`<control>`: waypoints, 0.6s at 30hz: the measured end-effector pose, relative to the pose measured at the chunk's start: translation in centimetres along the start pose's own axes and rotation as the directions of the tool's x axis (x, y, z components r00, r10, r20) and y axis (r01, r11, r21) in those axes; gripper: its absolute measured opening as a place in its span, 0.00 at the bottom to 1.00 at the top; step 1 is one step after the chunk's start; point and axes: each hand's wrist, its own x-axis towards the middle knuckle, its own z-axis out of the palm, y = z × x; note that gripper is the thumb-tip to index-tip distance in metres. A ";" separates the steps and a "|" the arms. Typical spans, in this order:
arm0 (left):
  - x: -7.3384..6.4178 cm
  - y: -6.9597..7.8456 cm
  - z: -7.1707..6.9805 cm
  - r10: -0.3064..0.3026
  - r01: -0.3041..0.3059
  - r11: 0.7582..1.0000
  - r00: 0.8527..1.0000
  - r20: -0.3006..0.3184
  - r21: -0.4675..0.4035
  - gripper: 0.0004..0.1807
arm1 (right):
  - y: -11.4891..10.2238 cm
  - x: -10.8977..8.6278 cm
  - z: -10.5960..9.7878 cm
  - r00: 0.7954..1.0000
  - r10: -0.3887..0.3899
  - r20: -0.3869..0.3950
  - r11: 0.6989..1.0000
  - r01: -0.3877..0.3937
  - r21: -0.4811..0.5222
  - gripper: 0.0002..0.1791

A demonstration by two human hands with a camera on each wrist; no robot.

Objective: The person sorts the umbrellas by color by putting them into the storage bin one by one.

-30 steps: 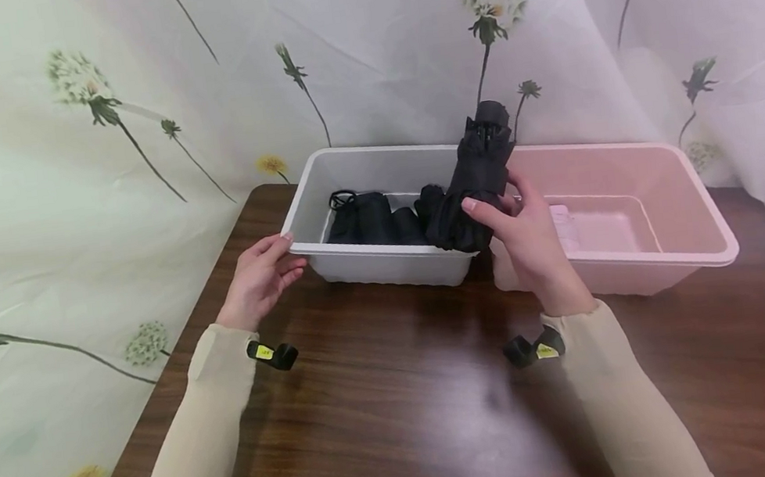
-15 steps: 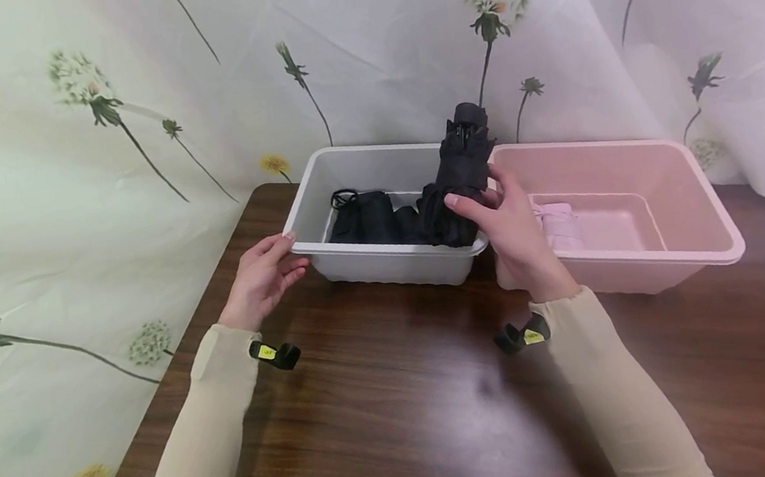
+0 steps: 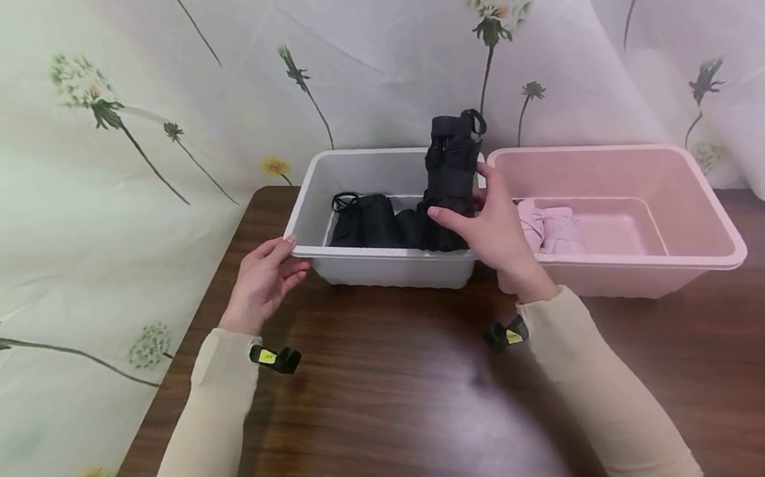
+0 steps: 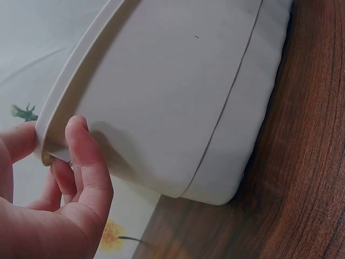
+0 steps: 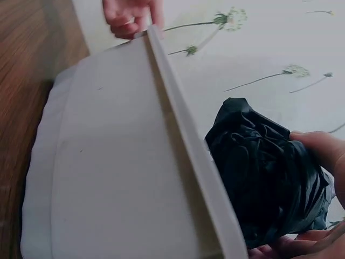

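My right hand (image 3: 495, 233) grips a folded black umbrella (image 3: 452, 175), tilted with its handle end and wrist loop up, over the right end of the white bin (image 3: 393, 269). In the right wrist view the bunched black fabric (image 5: 264, 172) shows just past the bin's rim, thumb on one side and fingers on the other. With thumb and fingers my left hand (image 3: 263, 280) pinches the bin's front left corner; the left wrist view shows the thumb and fingers (image 4: 89, 167) at the rim. Inside the bin lie more black folded umbrellas (image 3: 373, 220), partly hidden by the front wall.
To the right stands a pink bin (image 3: 641, 268), close beside the white one, with pink folded bundles (image 3: 559, 230) in its left part. Both bins are on a dark wooden table (image 3: 387, 403). A flower-printed cloth (image 3: 375, 50) hangs behind them.
My right hand has moved left with the black umbrella, from between the bins to over the white bin's right end. The umbrella has turned more upright. My left hand has stayed at the corner.
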 end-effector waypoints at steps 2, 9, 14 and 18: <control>-0.1 0.0 0.0 -0.003 0.003 1.000 1.000 0.005 -0.001 0.27 | 0.1 0.1 0.1 1.000 -0.002 -0.014 0.999 0.002 -0.054 0.51; -0.6 0.1 -0.3 -0.013 0.013 1.000 1.000 0.023 -0.006 0.28 | 0.4 0.2 1.0 0.998 -0.028 -0.049 0.983 0.018 -0.180 0.54; -0.6 0.1 -0.1 -0.009 0.009 1.000 1.000 0.030 -0.004 0.28 | 0.4 0.6 1.2 0.999 -0.016 -0.051 0.975 0.005 -0.222 0.55; -0.5 0.2 0.0 -0.004 0.005 1.000 0.999 0.036 -0.010 0.27 | 0.3 0.9 1.2 0.999 -0.014 -0.048 0.976 0.003 -0.218 0.55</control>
